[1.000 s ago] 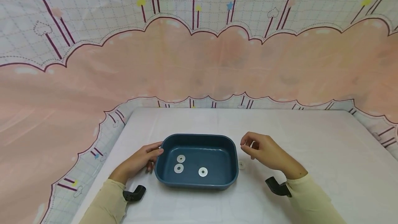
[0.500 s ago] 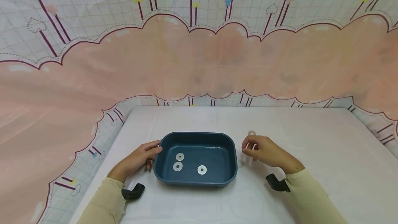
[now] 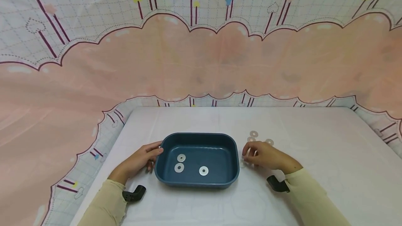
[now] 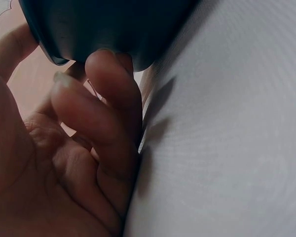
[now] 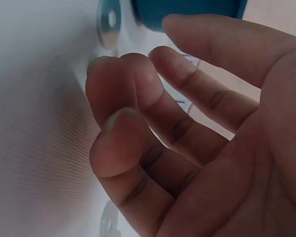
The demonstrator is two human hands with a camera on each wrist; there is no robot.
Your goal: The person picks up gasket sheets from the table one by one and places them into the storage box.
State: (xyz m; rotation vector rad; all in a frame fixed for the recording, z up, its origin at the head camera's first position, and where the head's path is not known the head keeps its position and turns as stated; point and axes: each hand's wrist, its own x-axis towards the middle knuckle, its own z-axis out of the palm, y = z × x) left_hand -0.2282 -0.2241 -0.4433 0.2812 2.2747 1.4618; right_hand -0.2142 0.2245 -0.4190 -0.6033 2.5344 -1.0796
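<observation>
The dark blue plastic tray [image 3: 197,180] stands on the white table with three flat round washers inside, one of them a pale washer [image 3: 203,171] near the middle. My left hand [image 3: 138,159] holds the tray's left end, its thumb at the rim. In the left wrist view, its bent fingers [image 4: 113,84] meet the outer wall. Just right of the tray, my right hand [image 3: 267,156] hovers low, fingers loosely bent around nothing. Beneath it lies a shiny washer [image 5: 108,24], close to the tray. Beyond the hand lie a washer [image 3: 253,134], another washer [image 3: 251,139] and a third washer [image 3: 269,142].
The white tabletop [image 3: 329,149] stretches away to the right and behind the tray. A patterned cloth [image 3: 194,62] hangs behind the table and down its left side. Each wrist wears a black camera mount [image 3: 277,184].
My right hand has come down and a little toward the person, uncovering the washers behind it. My left hand and the tray hold their places; the head view has tilted slightly.
</observation>
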